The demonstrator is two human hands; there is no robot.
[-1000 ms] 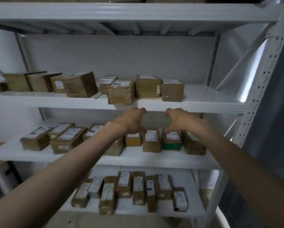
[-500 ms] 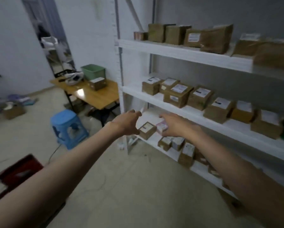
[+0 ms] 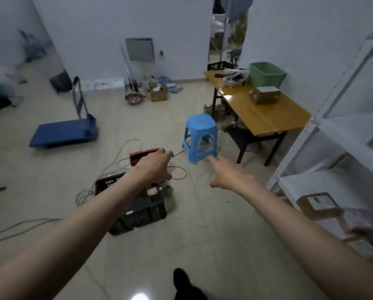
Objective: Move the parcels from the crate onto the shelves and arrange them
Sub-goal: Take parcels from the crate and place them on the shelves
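Both hands are out in front and carrying nothing right now. The left hand (image 3: 154,167) hangs over the black crate (image 3: 136,215) with its fingers (image 3: 166,153) loosely curled round nothing, and the right hand (image 3: 226,173) is off to the side over bare floor (image 3: 203,245), fingers straight and a bit spread. The crate sits on the floor, well away from the white shelves (image 3: 324,178) at the right edge, with cables (image 3: 107,167) snaking around it and a blue stool (image 3: 199,137) just past it. I can make out a few parcels (image 3: 153,191) in the far end of the crate, but it's too blurry to say which way any of them points or where the long side runs. If it were me, I'd crouch in close, mind the cables underfoot, and take one box with both hands along its longer sides so it comes out level. Then turn it label-out to match the ones on the lower shelf, like that brown box (image 3: 317,203).
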